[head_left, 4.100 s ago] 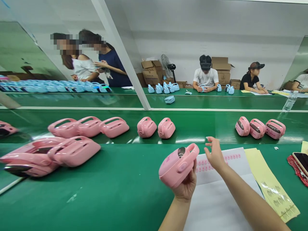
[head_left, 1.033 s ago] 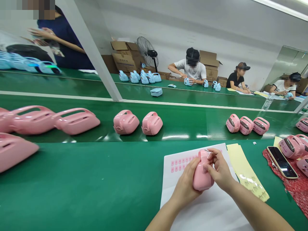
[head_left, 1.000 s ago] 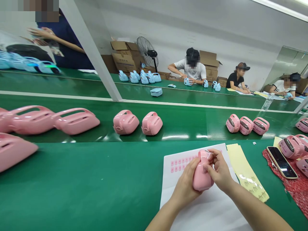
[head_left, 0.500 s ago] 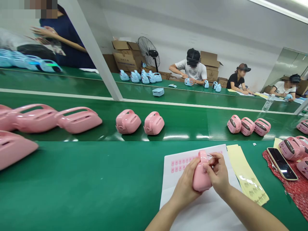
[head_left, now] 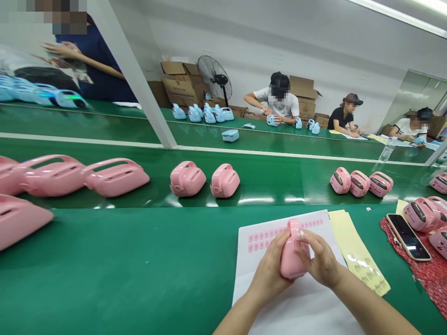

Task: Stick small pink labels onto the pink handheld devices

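Note:
A pink plastic device with a carrying handle (head_left: 290, 263) is held upright, its narrow side facing me. My left hand (head_left: 269, 263) wraps round its left side. On the other side, my right hand (head_left: 321, 257) has its thumb and fingers against the upper side of the casing, just below the handle. A small pale spot shows at the right index fingertip; whether it is a nail or a sticker I cannot tell. Beneath both hands lies a white sheet (head_left: 244, 270) with rows of small pink stickers (head_left: 261, 235).
Yellow sticker sheets (head_left: 349, 242) lie right of the white sheet. Further right, a phone (head_left: 409, 237) and pink devices (head_left: 422, 215) rest on red mesh (head_left: 429, 284). More pink devices (head_left: 188, 179) stand along the raised strip. Co-workers sit across the bench; a bottle (head_left: 387, 150) stands there.
My right hand's fingers have gone from a pinch beside the handle to lying more spread against the casing. The left hand keeps its hold. The view has shifted slightly.

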A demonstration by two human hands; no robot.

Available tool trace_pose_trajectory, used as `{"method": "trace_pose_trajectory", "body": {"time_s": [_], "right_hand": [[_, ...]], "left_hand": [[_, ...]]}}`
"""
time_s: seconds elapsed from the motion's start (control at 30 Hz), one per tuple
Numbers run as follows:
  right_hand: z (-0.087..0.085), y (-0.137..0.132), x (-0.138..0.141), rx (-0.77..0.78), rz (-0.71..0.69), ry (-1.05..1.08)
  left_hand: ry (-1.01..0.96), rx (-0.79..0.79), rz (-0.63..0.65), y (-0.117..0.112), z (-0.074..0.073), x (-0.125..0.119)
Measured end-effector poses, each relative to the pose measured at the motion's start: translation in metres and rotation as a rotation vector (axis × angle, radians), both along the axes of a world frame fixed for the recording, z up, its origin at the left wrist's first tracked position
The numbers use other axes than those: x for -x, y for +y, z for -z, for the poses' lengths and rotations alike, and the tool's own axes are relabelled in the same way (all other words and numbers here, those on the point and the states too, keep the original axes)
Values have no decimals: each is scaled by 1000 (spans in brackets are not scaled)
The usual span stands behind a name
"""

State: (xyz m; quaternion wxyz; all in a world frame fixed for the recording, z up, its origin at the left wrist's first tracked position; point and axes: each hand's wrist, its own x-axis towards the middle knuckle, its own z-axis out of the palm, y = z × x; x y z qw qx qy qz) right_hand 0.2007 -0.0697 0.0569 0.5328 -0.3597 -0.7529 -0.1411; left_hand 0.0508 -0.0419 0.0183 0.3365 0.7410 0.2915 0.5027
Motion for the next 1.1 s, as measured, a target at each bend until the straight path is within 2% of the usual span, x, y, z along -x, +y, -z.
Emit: {"method": "trace_pose_trajectory", "body": {"time_s": [0.1,0.2,0.3,0.4,0.5,0.6,0.67,0.73,0.8,0.9,1.0,1.1], "right_hand": [[1,-2,-2,101,-42,51],[1,-2,1,375,-81,211],[2,1,4,615,-181,375],[6,11,0,715,-247,549],[9,27,-13,837,-242,672],[6,42,-29,1134,-385,621],[-2,50,-36,1220,-420,582],[-14,59,-41,1102,-274,553],[-25,72,-47,881,-21,500],[-35,102,-60,689,262,465],[-30,136,-78,654,405,515],[-16,160,-97,625,516,535]], "left_hand": [[147,-59,-6,-2,-3,2],[226,-139,3,-2,-4,3],[261,-193,-1,-1,-3,3],[268,-165,15,-2,-4,3],[217,-31,95,-7,-8,6],[88,231,147,-14,-11,8],[7,365,122,-15,-9,7],[-9,435,87,-10,-5,5],[41,456,50,-3,1,3],[257,376,-10,6,7,2],[426,270,-16,7,8,4],[548,155,37,4,7,4]]}}
